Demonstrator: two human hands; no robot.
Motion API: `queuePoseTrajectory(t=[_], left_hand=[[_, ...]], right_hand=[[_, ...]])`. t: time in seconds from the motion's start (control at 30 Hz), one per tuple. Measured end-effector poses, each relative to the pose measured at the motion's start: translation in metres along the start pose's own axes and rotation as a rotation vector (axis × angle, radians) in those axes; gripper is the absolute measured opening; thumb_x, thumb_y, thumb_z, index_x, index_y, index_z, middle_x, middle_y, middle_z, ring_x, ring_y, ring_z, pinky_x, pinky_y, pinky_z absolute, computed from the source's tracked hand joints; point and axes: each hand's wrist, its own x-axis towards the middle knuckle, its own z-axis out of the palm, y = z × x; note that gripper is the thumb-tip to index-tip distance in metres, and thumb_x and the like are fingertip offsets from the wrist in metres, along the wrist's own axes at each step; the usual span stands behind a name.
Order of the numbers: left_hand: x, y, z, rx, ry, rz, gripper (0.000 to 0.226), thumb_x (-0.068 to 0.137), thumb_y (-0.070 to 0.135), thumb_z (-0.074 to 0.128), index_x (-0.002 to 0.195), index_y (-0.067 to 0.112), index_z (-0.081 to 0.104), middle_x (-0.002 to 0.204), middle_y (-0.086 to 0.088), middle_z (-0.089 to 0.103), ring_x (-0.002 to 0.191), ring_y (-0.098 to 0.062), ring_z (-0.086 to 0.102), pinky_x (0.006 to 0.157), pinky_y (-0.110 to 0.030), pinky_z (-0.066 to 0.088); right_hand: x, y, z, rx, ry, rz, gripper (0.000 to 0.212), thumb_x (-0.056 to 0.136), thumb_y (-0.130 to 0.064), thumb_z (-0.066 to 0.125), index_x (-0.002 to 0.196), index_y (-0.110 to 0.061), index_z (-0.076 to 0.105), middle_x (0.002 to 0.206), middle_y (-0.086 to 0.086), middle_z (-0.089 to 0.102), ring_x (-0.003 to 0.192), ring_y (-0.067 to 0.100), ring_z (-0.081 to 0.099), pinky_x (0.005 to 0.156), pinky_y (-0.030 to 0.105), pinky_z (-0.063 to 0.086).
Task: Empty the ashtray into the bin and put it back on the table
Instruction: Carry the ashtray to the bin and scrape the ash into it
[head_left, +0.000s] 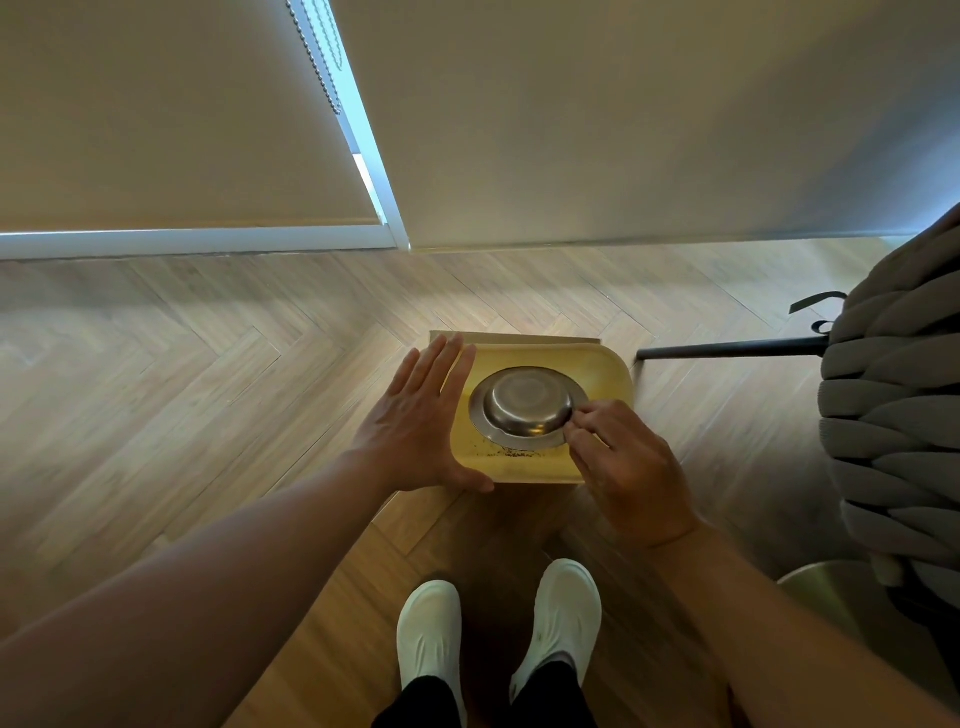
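Ashtray (527, 408), one round metal dish, hangs upside down over the open mouth of one yellow bin (615, 376) standing on the herringbone wood floor (208, 364). The person's right hand (628, 467) pinches the dish's rim at its right edge between thumb and fingertips, the other fingers curled in. The left hand (421, 421) is spread flat and open, holding nothing, its palm set against the bin's left side with the thumb along the near edge. A scatter of dark ash specks (511, 453) lies on the bin's inner wall just below the dish. Two white shoes (431, 642) point toward the bin from the bottom of the frame. At right, one chair with thick grey woven cushioning (893, 415) stands close by, one dark leg (727, 349) reaching toward the bin's far right corner. Behind, two beige blinds (171, 119) hang to the floor line, with one bead chain (318, 57) between them.
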Motion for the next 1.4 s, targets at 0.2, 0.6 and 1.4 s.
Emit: queuePoseTrajectory(t=[0.2,0.6,1.4], left_hand=[[0.0,0.001,0.002,0.004,-0.001,-0.003,0.145,0.048,0.1,0.042,0.154,0.015,-0.01,0.164,-0.01,-0.01,0.149,-0.022,-0.018,0.122,-0.043,-0.004],[0.0,0.001,0.002,0.01,0.006,-0.01,0.145,0.048,0.101,0.042,0.154,0.015,-0.009,0.164,-0.01,-0.009,0.149,-0.021,-0.018,0.122,-0.042,-0.006],[-0.002,0.008,-0.008,-0.016,0.004,0.001,0.139,0.054,0.096,0.047,0.155,0.014,0.0,0.164,-0.011,-0.005,0.15,-0.023,-0.013,0.123,-0.044,-0.002]], right_hand=[[0.0,-0.001,0.002,0.009,0.012,0.011,0.021,0.076,-0.004,0.081,0.093,0.006,0.075,0.091,0.022,0.073,0.088,0.032,0.071,0.071,0.04,0.063],[-0.005,-0.001,0.002,0.009,0.02,0.057,0.019,0.088,-0.009,0.063,0.091,0.006,0.074,0.086,0.02,0.071,0.082,0.03,0.07,0.069,0.038,0.062],[0.01,0.001,-0.013,0.399,-0.098,0.687,0.011,0.085,-0.004,0.072,0.095,-0.008,0.074,0.086,0.001,0.071,0.071,0.003,0.061,0.067,0.005,0.045]])
